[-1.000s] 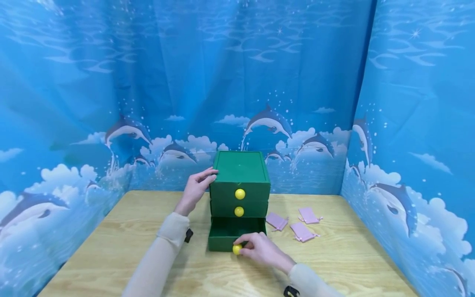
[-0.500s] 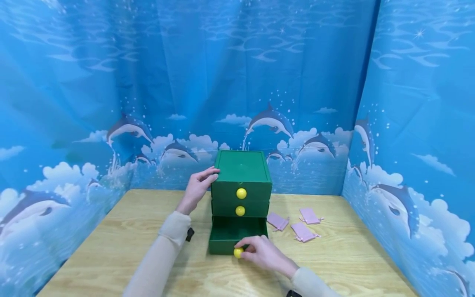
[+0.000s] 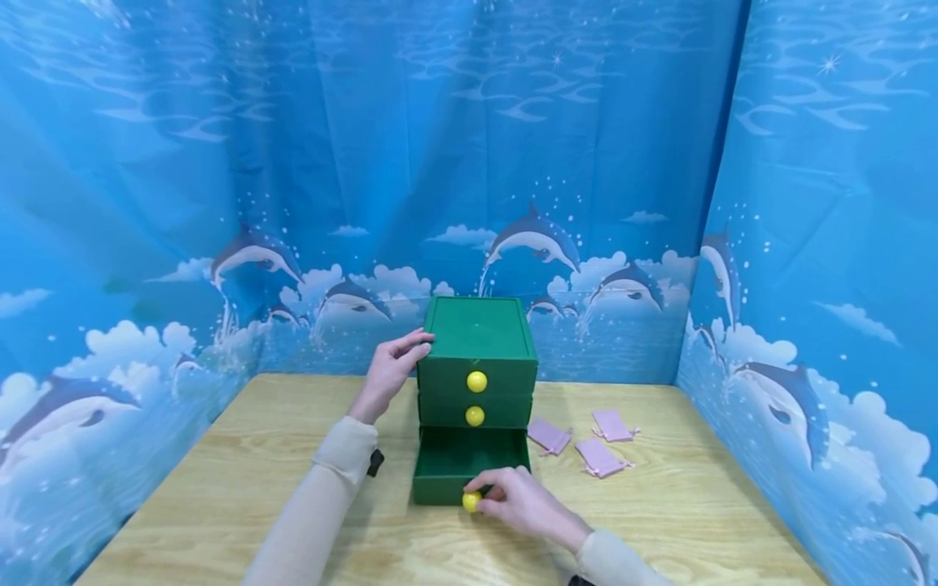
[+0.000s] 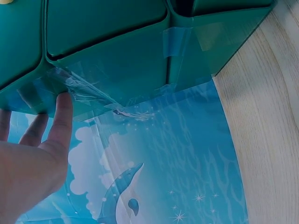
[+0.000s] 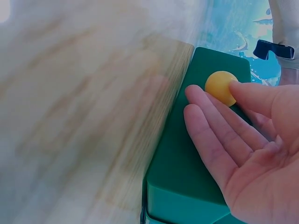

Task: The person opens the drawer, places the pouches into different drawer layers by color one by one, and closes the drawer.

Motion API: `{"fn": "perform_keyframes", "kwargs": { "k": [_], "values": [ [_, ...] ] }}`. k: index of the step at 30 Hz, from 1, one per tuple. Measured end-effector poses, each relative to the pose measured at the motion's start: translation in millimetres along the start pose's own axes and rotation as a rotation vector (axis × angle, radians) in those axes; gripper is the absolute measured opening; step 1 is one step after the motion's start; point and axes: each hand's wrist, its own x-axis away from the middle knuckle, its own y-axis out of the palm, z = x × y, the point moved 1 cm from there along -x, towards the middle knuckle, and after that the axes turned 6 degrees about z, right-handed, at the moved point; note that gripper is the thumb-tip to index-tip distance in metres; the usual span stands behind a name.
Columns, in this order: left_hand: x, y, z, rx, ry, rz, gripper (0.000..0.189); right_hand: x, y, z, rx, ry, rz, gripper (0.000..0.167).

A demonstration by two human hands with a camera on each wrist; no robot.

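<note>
A green cabinet (image 3: 479, 330) with three stacked drawers stands on the table. Its bottom drawer (image 3: 440, 490) is pulled out and its visible inside is bare. My right hand (image 3: 523, 505) pinches the round yellow knob (image 3: 471, 501) of that drawer; in the right wrist view the thumb presses the knob (image 5: 220, 87) while other fingers lie along the drawer front (image 5: 175, 168). At the cabinet's upper left edge, my left hand (image 3: 388, 374) rests with its fingertips on the side and top. The left wrist view shows those fingers (image 4: 61, 116) touching the taped side wall (image 4: 121, 79).
Several small things lie near: three pink drawstring pouches, one close to the cabinet's right side (image 3: 550, 435), a back pouch (image 3: 611, 426) and a front pouch (image 3: 601, 457). Two upper drawers with yellow knobs (image 3: 476, 382) are closed. A dolphin-print curtain (image 3: 366, 203) surrounds the wooden table (image 3: 220, 488).
The bottom drawer has come slightly farther out toward me, with my right hand on its knob. The left hand keeps its place on the cabinet, and the pouches have not moved.
</note>
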Motion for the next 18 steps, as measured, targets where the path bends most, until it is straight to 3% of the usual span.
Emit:
{"fn": "perform_keyframes", "kwargs": {
  "k": [7, 11, 18],
  "values": [
    [-13.1, -0.3, -24.7, 0.018, 0.006, 0.013, 0.040, 1.2, 0, 1, -0.014, -0.004, -0.003, 0.023],
    [-13.8, 0.5, -28.6, 0.018, 0.013, 0.022, 0.040, 2.6, -2, 2, -0.032, 0.002, -0.023, 0.027],
    [-13.6, 0.3, -28.8, 0.021, 0.029, 0.033, 0.040, 3.9, -8, -2, -0.210, 0.039, -0.045, 0.027]
  ]
}}
